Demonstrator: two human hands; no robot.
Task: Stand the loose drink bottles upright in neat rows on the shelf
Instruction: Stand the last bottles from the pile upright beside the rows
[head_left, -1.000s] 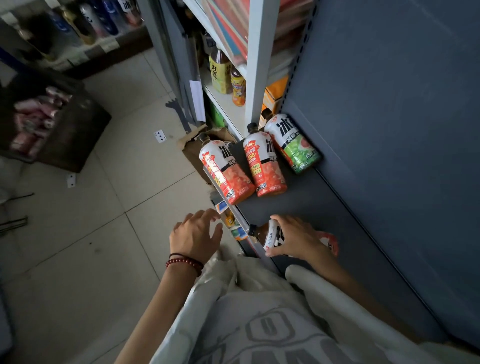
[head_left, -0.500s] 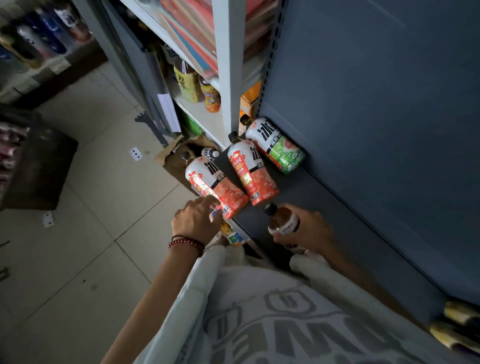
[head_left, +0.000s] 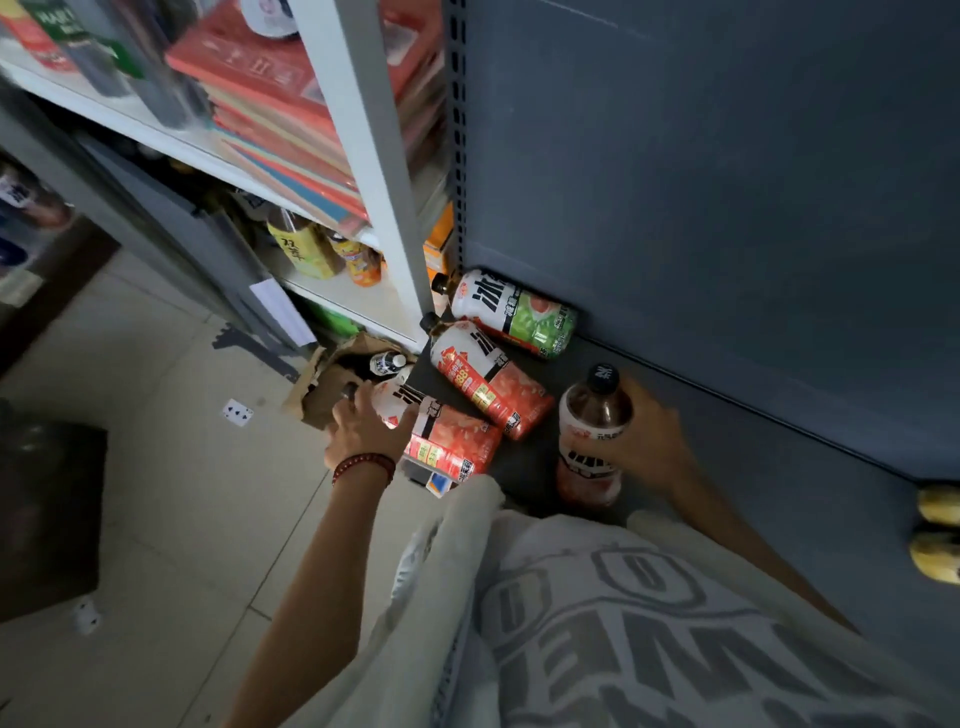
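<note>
On the dark grey bottom shelf (head_left: 737, 467) three drink bottles lie on their sides. A green-labelled bottle (head_left: 511, 312) lies against the back panel. Beside it lies a red-labelled bottle (head_left: 488, 376). My left hand (head_left: 363, 428) grips the neck end of another red-labelled bottle (head_left: 441, 439) at the shelf's front edge. My right hand (head_left: 644, 441) holds a fourth bottle (head_left: 592, 436) upright on the shelf, its black cap on top.
A white shelving unit (head_left: 379, 171) at the left holds stacked red packs and small bottles (head_left: 306, 249). An open cardboard box (head_left: 332, 379) with a bottle in it sits on the tiled floor. Two yellow caps (head_left: 937, 530) show at the right edge.
My right hand has stood its bottle upright from lying on the shelf. My left hand has moved from the floor side onto the nearest red-labelled bottle and taken hold of it.
</note>
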